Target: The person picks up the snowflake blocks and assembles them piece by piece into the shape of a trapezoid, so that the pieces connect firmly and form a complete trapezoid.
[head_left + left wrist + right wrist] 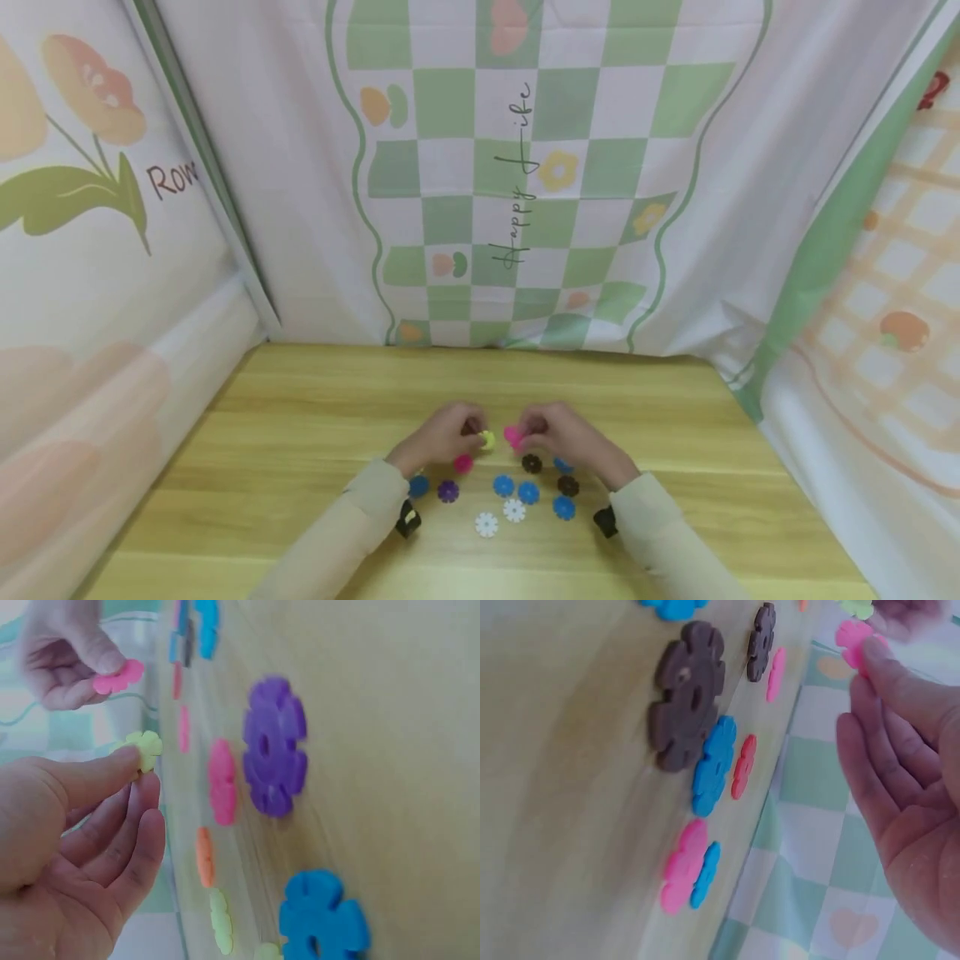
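Note:
My left hand [448, 433] pinches a yellow-green notched snowflake disc [151, 748] between thumb and fingers, above the table. Facing it across a small gap, my right hand [561, 432] pinches a pink snowflake disc [850, 642]. The two discs are apart. Below the left hand lie a magenta disc [462, 463], a purple disc [274, 747] and a blue disc [322, 916]. Close to the right hand are a dark brown disc [532, 463] and another brown disc [688, 697], with a blue disc [715, 766] beside it.
Two white discs [487, 524] and several blue discs [528, 492] lie on the wooden table [300, 500] between the forearms. An orange disc [205, 857] is near the left hand. A printed curtain [450, 167] hangs along the table's back edge, with more cloth at both sides.

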{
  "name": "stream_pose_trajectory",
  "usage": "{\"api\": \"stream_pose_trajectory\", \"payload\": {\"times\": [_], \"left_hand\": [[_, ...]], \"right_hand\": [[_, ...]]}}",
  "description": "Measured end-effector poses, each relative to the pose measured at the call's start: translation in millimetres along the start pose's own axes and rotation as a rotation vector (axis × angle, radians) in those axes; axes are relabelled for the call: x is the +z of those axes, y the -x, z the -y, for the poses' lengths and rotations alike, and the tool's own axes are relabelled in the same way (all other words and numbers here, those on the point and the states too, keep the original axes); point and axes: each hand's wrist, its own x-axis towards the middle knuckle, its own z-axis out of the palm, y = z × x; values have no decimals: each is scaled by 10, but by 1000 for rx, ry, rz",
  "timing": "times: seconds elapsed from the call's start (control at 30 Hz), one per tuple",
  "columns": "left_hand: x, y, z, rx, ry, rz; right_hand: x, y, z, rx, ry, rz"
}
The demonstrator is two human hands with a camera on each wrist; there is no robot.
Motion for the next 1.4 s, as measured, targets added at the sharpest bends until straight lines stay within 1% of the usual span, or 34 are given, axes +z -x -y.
{"api": "stream_pose_trajectory", "payload": {"times": [0.07,0.2,0.23,0.33,0.47,0.57,0.67,0.77,0.9,1.0,1.13,1.23,1.4], "left_hand": [[-7,69,-7,-28,85,-37],[-12,205,-40,-82,226,-99],[-16,245,-56,-98,266,-109],[-24,366,-116,-171,382,-133],[-20,517,-194,-247,514,-157],[-11,605,-252,-269,617,-167],[-2,664,-304,-280,710,-174],[21,693,-354,-282,759,-186],[52,725,-399,-276,776,-195],[56,759,-405,-261,779,-181],[46,792,-413,-245,788,-163],[36,804,-425,-244,797,-156],[27,821,-424,-239,807,-140]], "right_hand": [[-6,43,-9,-5,-2,-56],[6,125,-3,-42,34,-170],[13,147,3,-52,33,-193],[45,212,44,-85,6,-250],[105,272,114,-170,-25,-326],[154,294,171,-239,-24,-384],[190,313,235,-279,-12,-429],[208,336,307,-299,-12,-454],[236,353,362,-347,-18,-476],[272,353,385,-387,-9,-488],[317,343,421,-439,-34,-476],[338,332,435,-476,-64,-460],[368,320,441,-509,-83,-440]]}}
